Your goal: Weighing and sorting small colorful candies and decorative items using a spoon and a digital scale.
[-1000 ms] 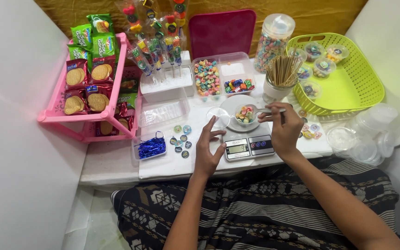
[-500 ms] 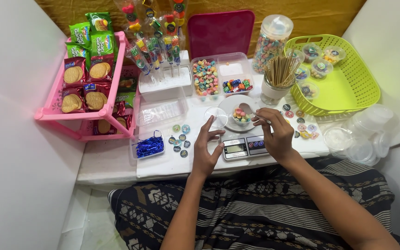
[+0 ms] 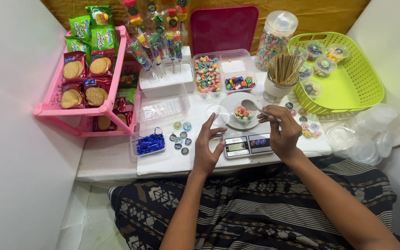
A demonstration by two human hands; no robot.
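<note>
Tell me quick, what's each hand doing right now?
Left hand: open, holding nothing, fingers near the clear lid.
Right hand: closed on a white spoon.

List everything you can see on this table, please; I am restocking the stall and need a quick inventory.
Small cup of sweets: one, clear with mixed colours, on the white scale platform.
Spoon: one, white, over the cup.
Digital scale: one, silver, front centre.
Clear lid: one, left of the scale platform.
Round stickers: several, mixed colours, left of the scale.
Blue twist ties: one tubful, front left.
Pink rack: one, holding biscuit packets, left.
Candy skewers: many, upright in a white stand.
Compartment box: one, clear, holding sweets.
Jar: one, full of sweets.
Wooden sticks: one cupful.
Green basket: one, holding filled cups.
Empty cups: a stack, clear, right.
Left hand: beside the lid, open.
Right hand: grip on the spoon.
</note>
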